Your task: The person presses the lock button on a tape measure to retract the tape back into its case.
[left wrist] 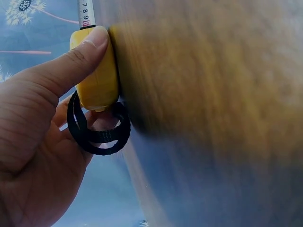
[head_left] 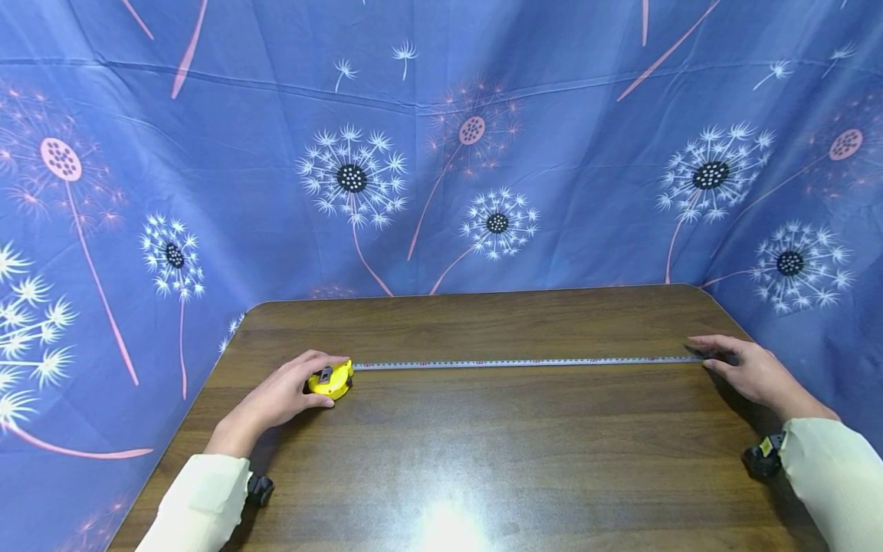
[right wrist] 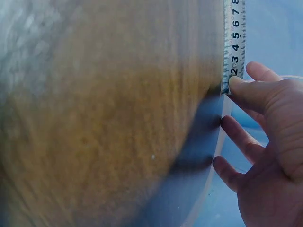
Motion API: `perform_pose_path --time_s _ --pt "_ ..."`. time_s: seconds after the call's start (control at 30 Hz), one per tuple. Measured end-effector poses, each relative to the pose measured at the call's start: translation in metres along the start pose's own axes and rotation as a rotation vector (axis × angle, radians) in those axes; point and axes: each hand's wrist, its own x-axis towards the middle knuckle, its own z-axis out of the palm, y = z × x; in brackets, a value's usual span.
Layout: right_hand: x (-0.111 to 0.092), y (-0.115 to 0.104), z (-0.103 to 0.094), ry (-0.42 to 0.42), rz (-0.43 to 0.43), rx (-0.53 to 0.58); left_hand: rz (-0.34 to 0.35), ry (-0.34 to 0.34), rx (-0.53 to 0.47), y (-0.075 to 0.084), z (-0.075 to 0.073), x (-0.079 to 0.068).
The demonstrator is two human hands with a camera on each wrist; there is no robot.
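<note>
A yellow tape measure [head_left: 338,381] lies on the left part of the wooden table. My left hand [head_left: 279,392] grips its case, thumb along the near side and fingers on the far side. A black wrist strap [left wrist: 101,137] loops from the case's back end in the left wrist view. The silvery blade [head_left: 503,363] runs out straight to the right across the tabletop. At its far end my right hand [head_left: 755,376] pinches the tip, the thumb lying over the low numbers in the right wrist view. Two other fingers of that hand touch the table surface, spread apart.
The brown wood-grain table [head_left: 441,437] has rounded back corners. Behind it and at both sides hangs a blue cloth [head_left: 428,176] with dandelion prints. A bright light reflection shows near the table's front. Each wrist carries a small black camera [head_left: 259,489].
</note>
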Motion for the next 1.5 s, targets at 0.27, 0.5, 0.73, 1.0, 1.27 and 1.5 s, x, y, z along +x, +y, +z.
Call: perform_pose_path --time_s 0.27,0.5,0.73,1.0,1.27,1.5 --pt "-0.005 0.002 -0.004 0.018 0.038 -0.012 0.028 -0.004 -0.013 0.001 0.001 0.003" --pt "0.000 -0.003 -0.004 0.091 -0.028 -0.004 0.005 -0.010 -0.021 -0.002 -0.004 -0.004" --pt "0.007 -0.015 -0.008 0.108 -0.031 0.061 -0.013 -0.005 -0.031 -0.007 -0.011 -0.011" --pt "0.007 -0.022 -0.018 0.151 -0.050 0.094 0.001 0.010 -0.024 -0.004 -0.023 -0.009" --pt "0.010 -0.030 -0.025 0.149 -0.032 0.163 0.028 0.027 -0.008 -0.001 -0.036 -0.010" --pt "0.013 -0.034 -0.032 0.194 -0.083 0.175 0.092 0.068 -0.001 0.000 -0.046 -0.012"
